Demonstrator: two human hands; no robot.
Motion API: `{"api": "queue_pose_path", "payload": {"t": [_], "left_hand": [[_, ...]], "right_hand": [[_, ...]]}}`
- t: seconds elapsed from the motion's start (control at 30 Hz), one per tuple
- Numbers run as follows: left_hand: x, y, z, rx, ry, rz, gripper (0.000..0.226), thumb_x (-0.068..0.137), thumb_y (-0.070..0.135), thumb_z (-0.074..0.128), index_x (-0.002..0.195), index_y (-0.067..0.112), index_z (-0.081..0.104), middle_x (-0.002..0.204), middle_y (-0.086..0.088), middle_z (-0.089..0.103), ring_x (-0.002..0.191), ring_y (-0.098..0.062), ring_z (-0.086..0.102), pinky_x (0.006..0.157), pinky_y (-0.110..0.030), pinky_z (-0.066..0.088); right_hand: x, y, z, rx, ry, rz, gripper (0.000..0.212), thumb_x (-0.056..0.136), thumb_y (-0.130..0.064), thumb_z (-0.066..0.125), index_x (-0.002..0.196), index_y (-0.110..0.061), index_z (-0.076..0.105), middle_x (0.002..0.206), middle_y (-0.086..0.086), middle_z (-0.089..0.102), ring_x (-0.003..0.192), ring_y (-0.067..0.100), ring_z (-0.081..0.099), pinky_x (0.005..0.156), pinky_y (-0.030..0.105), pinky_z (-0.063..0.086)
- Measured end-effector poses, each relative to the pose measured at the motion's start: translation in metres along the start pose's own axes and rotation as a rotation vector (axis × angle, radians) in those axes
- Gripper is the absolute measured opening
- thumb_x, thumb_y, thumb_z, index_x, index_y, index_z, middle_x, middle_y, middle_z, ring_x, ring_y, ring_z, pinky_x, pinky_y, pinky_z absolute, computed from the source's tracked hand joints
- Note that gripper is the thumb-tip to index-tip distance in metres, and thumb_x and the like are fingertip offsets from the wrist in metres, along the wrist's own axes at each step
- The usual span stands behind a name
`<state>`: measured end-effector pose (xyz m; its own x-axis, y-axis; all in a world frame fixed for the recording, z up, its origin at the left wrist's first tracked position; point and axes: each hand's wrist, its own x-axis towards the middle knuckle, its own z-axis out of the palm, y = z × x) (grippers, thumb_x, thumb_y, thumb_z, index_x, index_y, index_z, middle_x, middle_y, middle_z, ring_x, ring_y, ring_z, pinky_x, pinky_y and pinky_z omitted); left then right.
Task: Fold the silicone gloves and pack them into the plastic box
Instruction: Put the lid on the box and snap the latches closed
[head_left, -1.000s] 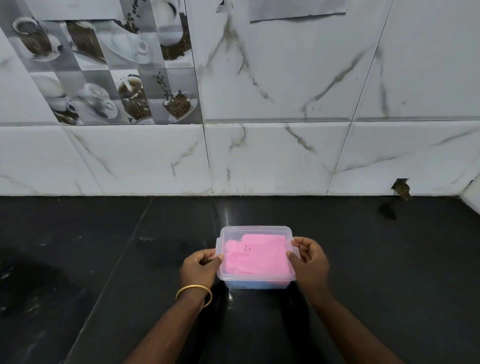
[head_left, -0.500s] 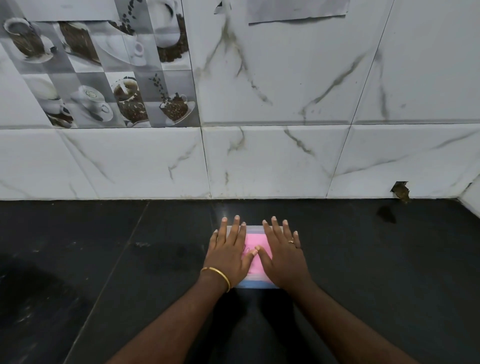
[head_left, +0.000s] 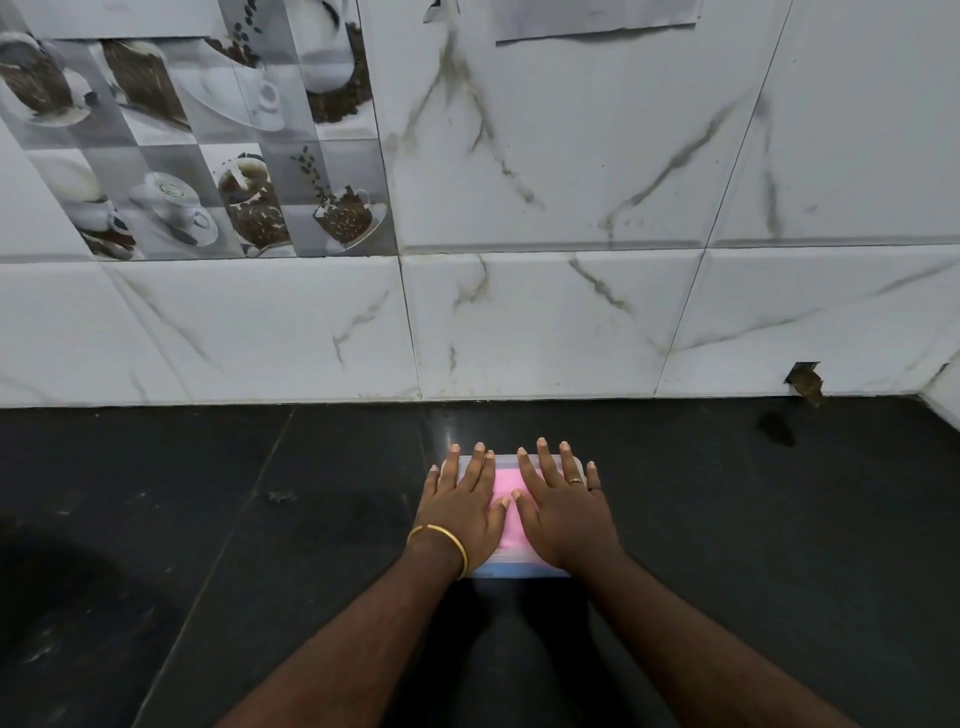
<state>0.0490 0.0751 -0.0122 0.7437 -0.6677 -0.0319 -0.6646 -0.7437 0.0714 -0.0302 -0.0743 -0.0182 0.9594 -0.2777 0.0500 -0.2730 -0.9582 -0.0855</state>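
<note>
Fingers: we find both sets straight and spread, pressed flat on the lid, grasping nothing.
Left hand (head_left: 464, 506): we note it palm-down on the lid's left half, a gold bangle (head_left: 440, 543) at the wrist.
Right hand (head_left: 562, 512): palm-down on the right half, a ring on one finger.
Plastic box (head_left: 519, 569): closed under a clear lid, on the black counter (head_left: 208, 519) near the wall.
Silicone gloves (head_left: 505, 506): we see pink inside, between the thumbs; a blue layer shows at the near edge.
Wall (head_left: 571, 312): we record white marbled tiles, coffee-cup tiles (head_left: 208, 145) upper left.
</note>
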Motion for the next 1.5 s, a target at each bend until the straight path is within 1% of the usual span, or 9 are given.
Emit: {"api": "queue_pose_path", "payload": {"t": [0.33,0.43,0.5,0.6,0.67,0.77,0.97,1.17,1.5], "left_hand": [[0.003,-0.008,-0.003,-0.072,-0.014,0.037,0.064,0.098,0.049,0.021,0.154,0.023,0.002,0.163,0.004,-0.002,0.150,-0.026,-0.009,0.120,-0.046,0.004],[-0.002,-0.025,-0.008,-0.546,0.043,0.064,0.066,0.100,0.025,0.039,0.154,0.023,0.001,0.160,0.009,-0.009,0.148,-0.022,-0.015,0.119,-0.042,0.000],[-0.012,-0.037,-0.006,-0.875,0.076,-0.127,0.077,0.097,0.022,0.051,0.154,0.020,0.000,0.160,0.005,-0.011,0.148,-0.021,-0.011,0.121,-0.042,0.000],[-0.026,-0.045,0.004,-1.201,0.027,-0.509,0.091,0.082,0.042,0.072,0.151,0.010,0.023,0.156,-0.010,0.029,0.140,-0.026,0.035,0.115,-0.045,0.032],[-0.030,-0.044,0.008,-1.290,-0.047,-0.599,0.074,0.074,0.060,0.070,0.127,0.010,0.057,0.122,-0.011,0.066,0.102,-0.021,0.065,0.088,-0.037,0.053],[-0.029,-0.041,0.007,-1.316,-0.163,-0.606,0.056,0.080,0.066,0.056,0.099,0.015,0.070,0.092,-0.007,0.075,0.077,-0.020,0.068,0.060,-0.029,0.052],[-0.026,-0.041,0.014,-1.599,-0.202,-0.679,0.044,0.081,0.053,0.068,0.101,0.014,0.072,0.091,-0.005,0.078,0.089,-0.024,0.072,0.070,-0.031,0.056],[-0.026,-0.038,0.016,-1.806,-0.064,-0.674,0.046,0.078,0.027,0.079,0.116,0.005,0.063,0.104,-0.018,0.073,0.094,-0.036,0.071,0.088,-0.053,0.055],[-0.025,-0.022,-0.004,-1.394,0.063,-0.588,0.042,0.094,0.029,0.057,0.132,0.011,0.051,0.124,-0.010,0.064,0.107,-0.024,0.063,0.099,-0.040,0.050]], "right_hand": [[0.002,0.000,-0.003,-0.013,-0.059,0.002,0.062,0.101,-0.053,0.016,0.157,-0.031,0.000,0.167,0.001,-0.003,0.152,0.029,-0.005,0.119,0.056,-0.003],[0.001,-0.006,-0.009,-0.004,-0.086,0.033,0.062,0.101,-0.048,0.020,0.157,-0.029,0.002,0.167,0.003,-0.002,0.152,0.030,-0.004,0.117,0.059,-0.007],[0.002,-0.015,-0.015,0.020,-0.090,0.067,0.063,0.100,-0.043,0.026,0.157,-0.024,0.008,0.166,0.006,0.002,0.152,0.032,-0.002,0.116,0.061,-0.007],[0.009,-0.033,-0.023,0.032,-0.066,0.013,0.064,0.097,-0.035,0.032,0.156,-0.019,0.014,0.166,0.007,0.005,0.152,0.029,0.002,0.118,0.059,-0.003],[0.011,-0.049,-0.022,0.101,-0.059,-0.046,0.061,0.100,-0.033,0.033,0.157,-0.025,0.012,0.166,0.003,0.005,0.153,0.027,0.001,0.120,0.056,0.000],[0.008,-0.064,-0.013,0.173,-0.067,-0.052,0.056,0.103,-0.036,0.028,0.156,-0.030,0.012,0.166,-0.001,0.005,0.153,0.026,-0.001,0.120,0.053,0.004],[0.006,-0.064,-0.004,0.156,-0.028,-0.040,0.052,0.104,-0.039,0.024,0.155,-0.032,0.019,0.166,-0.003,0.007,0.153,0.025,-0.001,0.121,0.052,0.007],[0.006,-0.064,-0.001,0.146,-0.025,-0.027,0.053,0.103,-0.040,0.024,0.155,-0.034,0.017,0.166,-0.003,0.006,0.153,0.025,-0.002,0.120,0.052,0.005],[0.007,-0.064,0.001,0.132,-0.019,-0.038,0.054,0.102,-0.043,0.022,0.155,-0.034,0.017,0.166,-0.003,0.006,0.153,0.026,-0.002,0.121,0.051,0.005]]}}
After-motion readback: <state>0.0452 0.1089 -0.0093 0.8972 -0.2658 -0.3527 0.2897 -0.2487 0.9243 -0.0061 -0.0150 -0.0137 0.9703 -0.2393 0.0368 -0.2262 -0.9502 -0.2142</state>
